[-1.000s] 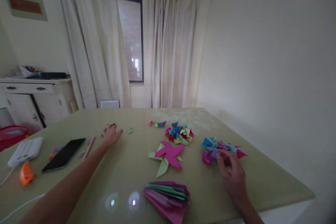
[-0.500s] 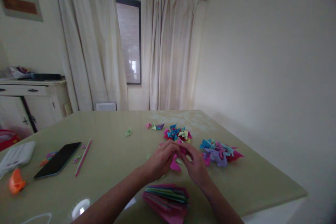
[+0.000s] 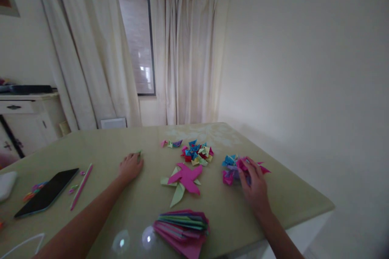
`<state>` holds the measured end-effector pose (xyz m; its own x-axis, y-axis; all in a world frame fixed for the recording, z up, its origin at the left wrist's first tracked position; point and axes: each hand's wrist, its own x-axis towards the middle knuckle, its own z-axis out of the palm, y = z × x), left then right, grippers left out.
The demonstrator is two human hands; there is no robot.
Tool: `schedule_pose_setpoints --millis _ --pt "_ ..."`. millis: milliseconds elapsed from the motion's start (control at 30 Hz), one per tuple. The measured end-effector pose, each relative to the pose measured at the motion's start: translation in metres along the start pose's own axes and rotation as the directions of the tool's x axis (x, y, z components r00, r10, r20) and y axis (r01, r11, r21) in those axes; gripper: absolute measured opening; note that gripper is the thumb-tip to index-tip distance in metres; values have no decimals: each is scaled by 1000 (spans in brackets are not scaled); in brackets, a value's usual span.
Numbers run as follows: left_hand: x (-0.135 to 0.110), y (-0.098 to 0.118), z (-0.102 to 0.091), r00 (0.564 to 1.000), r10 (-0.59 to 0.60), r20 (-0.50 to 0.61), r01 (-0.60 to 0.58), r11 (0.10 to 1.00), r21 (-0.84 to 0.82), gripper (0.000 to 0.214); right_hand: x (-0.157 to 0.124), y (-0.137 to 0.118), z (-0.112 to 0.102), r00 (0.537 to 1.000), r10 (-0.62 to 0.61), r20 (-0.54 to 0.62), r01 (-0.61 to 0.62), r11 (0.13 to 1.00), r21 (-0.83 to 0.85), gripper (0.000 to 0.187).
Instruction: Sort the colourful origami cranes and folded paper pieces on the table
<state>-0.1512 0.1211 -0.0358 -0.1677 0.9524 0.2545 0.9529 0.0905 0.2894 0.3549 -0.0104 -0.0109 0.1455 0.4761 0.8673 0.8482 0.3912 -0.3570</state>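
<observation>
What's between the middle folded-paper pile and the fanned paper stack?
In the head view, a pink paper pinwheel overlapping a pale green one lies there.

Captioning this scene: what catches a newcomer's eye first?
The pink-and-green paper pinwheel, mid-picture on the table. Just behind it, a bright heap of folded papers; nearer the viewer, a fanned stack of coloured paper. The right hand is at another colourful pile, to the right.
</observation>
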Motion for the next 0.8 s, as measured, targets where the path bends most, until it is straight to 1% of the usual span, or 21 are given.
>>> schedule_pose_setpoints --millis 67,133,233,300,367,467,567,633,667,700,733,800 --pt "-2 -5 1 999 43 -12 -44 999 -13 53 -7 4 5 1000 -1 -19 1 1000 -13 39" --pt "-5 -6 1 995 92 -29 -92 995 -32 50 -7 5 7 999 16 -30 -17 999 -32 41" --pt "-8 -6 2 987 148 -58 -152 986 -69 43 -2 4 5 999 27 33 -25 997 -69 46" --pt "-11 -7 2 977 198 -85 -207 970 -129 38 0 2 4 998 28 50 -23 994 -106 46" --pt "-15 -7 2 961 253 -107 -271 938 -215 34 0 0 3 1000 9 27 -5 991 -136 44" --pt "-24 -4 -1 948 298 -112 -318 897 -307 32 1 -10 6 998 -56 31 59 990 -126 41" --pt "-34 2 -6 932 337 -137 -364 870 -333 32 6 -33 16 993 -91 74 96 993 -66 38" --pt "-41 7 -9 902 400 -162 -432 839 -332 33 13 -59 29 984 -120 129 120 993 6 37" --pt "-44 10 -11 879 444 -175 -477 817 -323 34 17 -74 38 972 -151 183 141 988 63 37" --pt "-48 13 -12 850 491 -191 -527 792 -308 34 21 -90 48 948 -197 250 167 977 135 37" --pt "-52 17 -12 815 540 -211 -580 763 -286 34 26 -106 60 913 -242 328 181 962 205 36" --pt "-59 24 -13 728 633 -262 -685 694 -225 33 34 -135 86 826 -326 460 191 929 317 36"
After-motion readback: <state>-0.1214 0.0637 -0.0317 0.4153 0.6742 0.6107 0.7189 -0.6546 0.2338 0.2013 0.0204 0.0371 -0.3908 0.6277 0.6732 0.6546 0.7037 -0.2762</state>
